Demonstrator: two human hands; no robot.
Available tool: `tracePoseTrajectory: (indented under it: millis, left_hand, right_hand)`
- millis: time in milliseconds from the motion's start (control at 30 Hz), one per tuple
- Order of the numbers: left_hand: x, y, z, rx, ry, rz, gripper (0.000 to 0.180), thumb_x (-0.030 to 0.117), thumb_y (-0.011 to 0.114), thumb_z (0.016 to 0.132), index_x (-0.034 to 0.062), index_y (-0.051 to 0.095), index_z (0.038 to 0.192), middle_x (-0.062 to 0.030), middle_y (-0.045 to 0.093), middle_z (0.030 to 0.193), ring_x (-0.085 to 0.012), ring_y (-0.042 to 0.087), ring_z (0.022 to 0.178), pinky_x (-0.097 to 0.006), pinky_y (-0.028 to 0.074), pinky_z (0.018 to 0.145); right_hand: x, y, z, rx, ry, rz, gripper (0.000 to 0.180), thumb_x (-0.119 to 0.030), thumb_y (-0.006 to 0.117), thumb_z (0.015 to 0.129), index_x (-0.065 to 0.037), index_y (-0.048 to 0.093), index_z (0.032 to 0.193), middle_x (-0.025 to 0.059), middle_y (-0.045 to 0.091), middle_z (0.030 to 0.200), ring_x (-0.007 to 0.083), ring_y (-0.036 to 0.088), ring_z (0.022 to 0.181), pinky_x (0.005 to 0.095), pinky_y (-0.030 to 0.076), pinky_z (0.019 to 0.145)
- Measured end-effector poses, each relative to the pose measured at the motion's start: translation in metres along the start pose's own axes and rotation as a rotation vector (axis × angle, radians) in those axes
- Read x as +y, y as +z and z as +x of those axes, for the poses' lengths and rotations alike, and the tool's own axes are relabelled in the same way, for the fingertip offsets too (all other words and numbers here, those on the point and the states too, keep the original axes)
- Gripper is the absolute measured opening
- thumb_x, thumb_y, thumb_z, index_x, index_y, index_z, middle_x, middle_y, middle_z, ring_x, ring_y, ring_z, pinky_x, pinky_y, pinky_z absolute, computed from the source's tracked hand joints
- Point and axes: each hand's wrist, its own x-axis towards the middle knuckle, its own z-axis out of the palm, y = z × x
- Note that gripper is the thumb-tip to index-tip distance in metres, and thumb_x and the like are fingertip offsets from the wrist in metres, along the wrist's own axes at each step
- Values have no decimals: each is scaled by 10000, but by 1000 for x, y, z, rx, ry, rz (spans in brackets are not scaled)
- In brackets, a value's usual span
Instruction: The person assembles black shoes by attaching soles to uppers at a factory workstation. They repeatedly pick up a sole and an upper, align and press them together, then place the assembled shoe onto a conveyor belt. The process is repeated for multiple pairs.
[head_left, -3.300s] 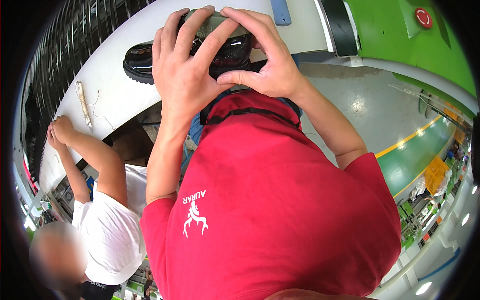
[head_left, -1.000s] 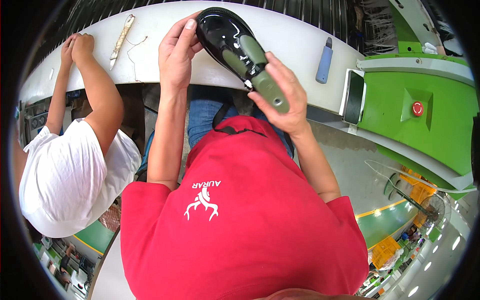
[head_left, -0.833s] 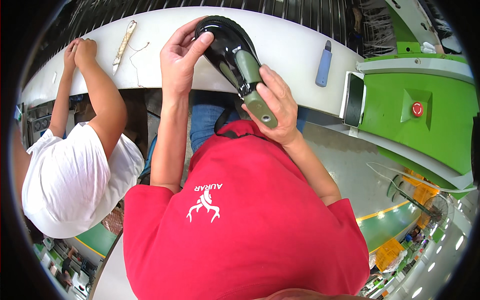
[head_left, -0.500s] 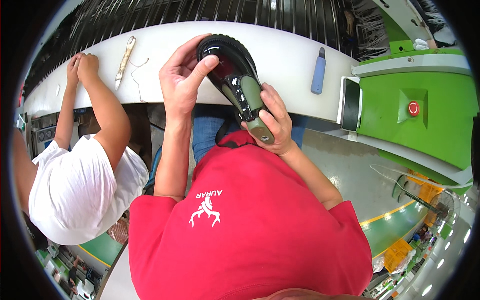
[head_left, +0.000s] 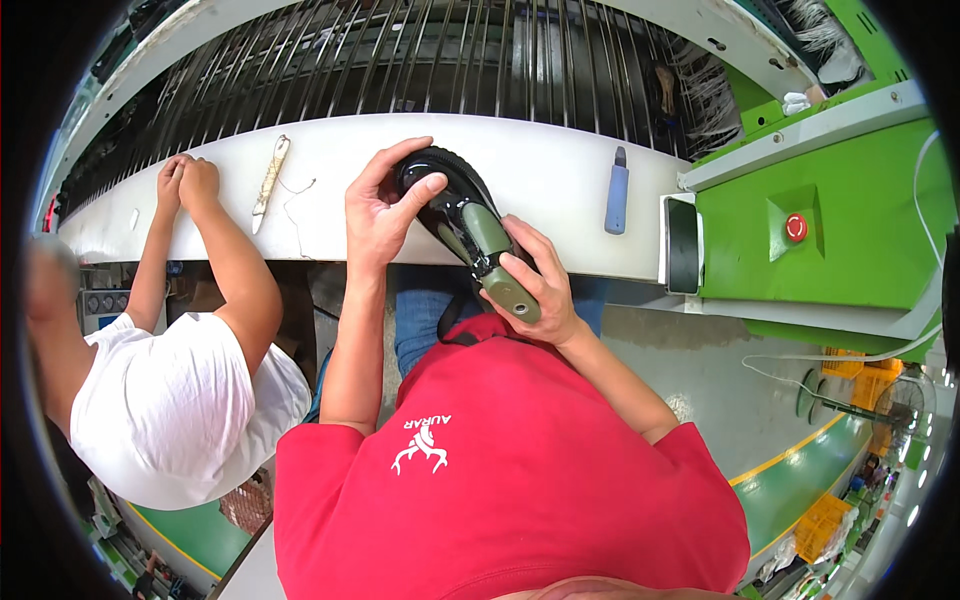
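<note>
Above the near edge of the white worktop, I hold a glossy black shoe (head_left: 448, 212) with a thick ridged sole, its toe pointing away to the upper left. A green shoe last (head_left: 512, 294) fills it, and its end with a small round hole sticks out at the heel. My left hand (head_left: 385, 212) is closed around the toe end, thumb on the upper and fingers partly hidden behind. Around the heel end and the last, my right hand (head_left: 545, 285) is closed, fingers along the right side.
A blue-handled tool (head_left: 617, 195) lies right on the white worktop (head_left: 560, 160). Farther left lies a pale wrapped tool (head_left: 270, 185) beside loose thread. A co-worker in white (head_left: 180, 400) rests joined hands there. Metal rollers (head_left: 450, 70) run behind; a green machine (head_left: 800, 240) stands right.
The view has shifted, so the worktop and the shoe appear lower in the picture. Both hands keep their hold on the shoe, which looks turned only slightly.
</note>
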Motion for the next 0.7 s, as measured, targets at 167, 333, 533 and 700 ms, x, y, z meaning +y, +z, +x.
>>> tracePoseTrajectory:
  millis: [167,333,533,700]
  left_hand:
    - [-4,-4,0,3,36,49,439,9,851,960,-24,743,1384,-99,761,1223,-168,720,1120,-309,572,1015]
    - [-15,-1,8,59,-32,179,412,95,862,975,3,765,1364,-64,744,1220,-136,700,1090,-281,553,970]
    - [-57,-30,-23,63,-36,124,602,150,702,1099,-17,481,1633,-143,653,1391,-164,674,1169,-309,570,978]
    - [-72,-33,-32,156,-136,8,573,232,697,1127,18,501,1621,-189,655,1425,-248,744,1164,-363,638,974]
  right_hand:
    - [-2,0,1,-8,0,5,880,-20,945,800,-126,524,1565,347,534,1585,548,598,1396,580,542,1135]
    - [-6,-3,4,-17,150,76,788,-38,919,861,-41,562,1564,319,560,1576,486,613,1403,514,528,1156]
    - [-8,-23,27,17,689,577,685,-87,808,1010,20,535,1629,123,685,1498,183,631,1381,365,466,1210]
    - [-25,-58,82,194,553,596,728,-127,788,1044,9,463,1681,121,666,1546,202,618,1413,376,449,1236]
